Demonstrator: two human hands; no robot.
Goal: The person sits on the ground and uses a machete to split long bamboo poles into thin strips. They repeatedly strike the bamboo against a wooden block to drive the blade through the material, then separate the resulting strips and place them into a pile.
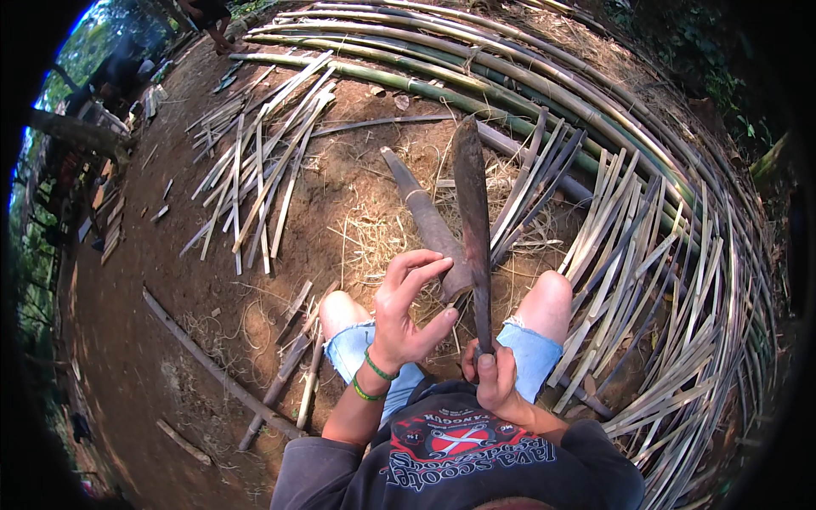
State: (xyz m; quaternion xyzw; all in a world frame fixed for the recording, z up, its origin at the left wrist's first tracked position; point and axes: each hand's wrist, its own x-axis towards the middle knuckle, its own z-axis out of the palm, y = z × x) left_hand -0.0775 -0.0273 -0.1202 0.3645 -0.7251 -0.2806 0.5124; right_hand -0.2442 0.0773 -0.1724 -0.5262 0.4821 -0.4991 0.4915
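My right hand (pixel 493 374) is closed round the lower end of a machete (pixel 473 187). Its dark, broad blade points up and away from me, wider toward the tip; the grip is hidden in my fist. My left hand (pixel 408 314) is raised left of the blade, fingers apart and thumb out, with nothing visible in it. Just beyond its fingertips lies a thick, tapered brown piece of wood or bamboo (pixel 425 217), with a pale far tip. The blade overlaps its near right edge in the view; whether they touch I cannot tell.
Straw-like shavings (pixel 370 238) cover the ground around the brown piece. Split bamboo strips (pixel 268 170) lie far left, and more strips (pixel 629 280) are heaped on the right. Long bamboo poles (pixel 510 76) stretch across the back. A thin pole (pixel 208 361) lies at left.
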